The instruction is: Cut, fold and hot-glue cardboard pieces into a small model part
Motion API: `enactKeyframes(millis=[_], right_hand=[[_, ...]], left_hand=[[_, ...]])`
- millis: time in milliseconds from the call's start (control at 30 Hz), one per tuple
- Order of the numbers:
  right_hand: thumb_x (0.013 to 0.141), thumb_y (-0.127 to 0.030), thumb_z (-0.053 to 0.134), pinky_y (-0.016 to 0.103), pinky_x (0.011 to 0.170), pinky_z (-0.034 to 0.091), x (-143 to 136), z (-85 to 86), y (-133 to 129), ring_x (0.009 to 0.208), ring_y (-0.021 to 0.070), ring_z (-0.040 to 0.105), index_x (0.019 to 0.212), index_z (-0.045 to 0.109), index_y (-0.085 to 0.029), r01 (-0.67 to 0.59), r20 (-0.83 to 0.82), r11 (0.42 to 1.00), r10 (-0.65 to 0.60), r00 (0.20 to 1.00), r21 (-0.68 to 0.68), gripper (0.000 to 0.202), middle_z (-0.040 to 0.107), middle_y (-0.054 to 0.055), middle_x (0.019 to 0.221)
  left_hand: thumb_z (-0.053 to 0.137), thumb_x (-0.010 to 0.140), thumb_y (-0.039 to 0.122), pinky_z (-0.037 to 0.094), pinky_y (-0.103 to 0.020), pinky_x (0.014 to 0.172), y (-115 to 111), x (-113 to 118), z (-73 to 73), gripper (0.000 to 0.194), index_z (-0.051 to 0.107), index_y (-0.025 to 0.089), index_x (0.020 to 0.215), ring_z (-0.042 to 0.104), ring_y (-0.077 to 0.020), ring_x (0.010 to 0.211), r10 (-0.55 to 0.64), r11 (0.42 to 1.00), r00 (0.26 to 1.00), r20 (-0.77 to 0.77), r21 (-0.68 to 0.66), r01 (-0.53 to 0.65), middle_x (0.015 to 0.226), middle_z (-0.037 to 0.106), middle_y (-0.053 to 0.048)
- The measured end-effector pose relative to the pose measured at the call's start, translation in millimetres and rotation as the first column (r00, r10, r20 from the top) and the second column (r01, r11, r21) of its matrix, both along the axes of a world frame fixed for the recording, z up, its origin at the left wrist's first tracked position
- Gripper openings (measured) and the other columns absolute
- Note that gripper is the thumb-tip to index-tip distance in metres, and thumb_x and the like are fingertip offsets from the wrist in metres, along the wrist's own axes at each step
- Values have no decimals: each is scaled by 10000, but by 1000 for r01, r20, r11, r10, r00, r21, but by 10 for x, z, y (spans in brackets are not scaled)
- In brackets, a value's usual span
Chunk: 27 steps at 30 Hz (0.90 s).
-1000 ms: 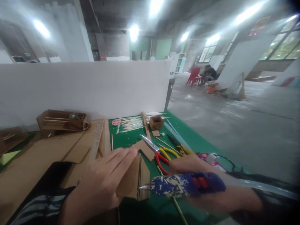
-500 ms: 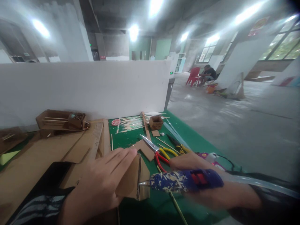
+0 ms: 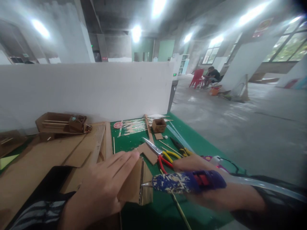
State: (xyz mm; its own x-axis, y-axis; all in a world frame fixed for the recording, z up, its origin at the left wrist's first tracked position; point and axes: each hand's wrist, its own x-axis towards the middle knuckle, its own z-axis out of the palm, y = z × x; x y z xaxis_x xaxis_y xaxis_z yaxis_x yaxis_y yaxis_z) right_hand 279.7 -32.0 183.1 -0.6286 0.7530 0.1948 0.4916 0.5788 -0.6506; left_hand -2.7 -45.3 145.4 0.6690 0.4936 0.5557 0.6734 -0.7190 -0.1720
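Observation:
My left hand is closed on a small folded cardboard piece, its thumb side underneath and fingers along the top. In my right hand is a blue hot glue gun, smeared with dried glue and with a red switch. Its metal nozzle meets the cut edge of the cardboard piece. A clear glue stick runs out of the gun's back end over my wrist. Just beyond the gun lie scissors with red and yellow handles, partly behind my right hand.
Pliers, a small cardboard box, clear glue sticks and bundled thin sticks lie on the green table. Cardboard sheets cover the left side. A white partition stands behind; a person sits far off.
Almost nothing differs. The glue gun's nozzle stays at the cardboard edge, and the gun has shifted very slightly left. The view has moved a touch.

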Motion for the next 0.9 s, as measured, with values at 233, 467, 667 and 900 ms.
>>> enactKeyframes(millis=[233,467,667,900], right_hand=[[637,-161,624,233,422,390,43,-66,45,489,147,521,609,532,-230,-26,-5,1000,26,1000,16,118,541,-15,553],[663,-194,593,225,391,335,-10,6,59,459,125,477,569,461,-227,-18,-34,999,16,999,-32,166,528,-11,542],[645,-194,596,244,414,361,25,-33,67,478,147,494,597,485,-233,-14,-18,1000,14,1000,-15,127,539,-8,566],[670,-177,596,215,402,358,63,-65,85,491,131,492,611,509,-217,-1,-30,999,-1,1000,-53,112,520,-17,563]], left_hand=[[564,728,169,535,-385,975,1,-3,-10,665,414,53,1365,624,-287,1160,-3,1000,1000,-3,-3,3,1283,650,-163],[523,744,149,544,-387,961,4,-5,-9,632,422,47,1359,627,-285,1158,-5,1000,1000,-2,2,5,1272,657,-165],[489,699,98,556,-387,938,4,-7,-13,656,435,48,1352,630,-285,1153,-12,1000,1000,11,16,12,1269,657,-164],[509,724,109,545,-382,956,6,-12,-16,642,427,50,1358,626,-277,1156,-16,1000,1000,1,10,16,1276,654,-160]])
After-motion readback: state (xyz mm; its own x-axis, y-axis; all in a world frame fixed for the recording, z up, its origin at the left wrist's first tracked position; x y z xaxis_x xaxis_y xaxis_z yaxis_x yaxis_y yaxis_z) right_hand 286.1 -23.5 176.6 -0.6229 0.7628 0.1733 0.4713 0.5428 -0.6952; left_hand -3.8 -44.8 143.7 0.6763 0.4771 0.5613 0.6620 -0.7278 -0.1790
